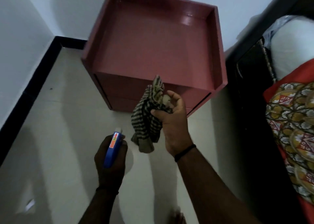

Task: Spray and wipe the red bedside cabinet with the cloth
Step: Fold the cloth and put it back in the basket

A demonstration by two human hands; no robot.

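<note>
The red bedside cabinet (pixel 153 42) stands against the white wall, its rimmed top bare and its drawer fronts facing me. My right hand (pixel 171 120) grips a bunched striped cloth (pixel 147 120) in front of the cabinet's drawers, palm turned up, the cloth's end hanging down. My left hand (pixel 110 157) holds a blue spray bottle head (pixel 113 147) with a white nozzle pointing toward the cabinet, lower and to the left over the floor. The bottle's body is hidden under my hand.
Pale floor tiles (pixel 68 122) lie in front of the cabinet, edged by a black skirting (pixel 34 81) along the left wall. A dark bed frame (pixel 251 105) with a patterned red and yellow cover (pixel 292 122) and a white pillow (pixel 292 47) stands right of the cabinet.
</note>
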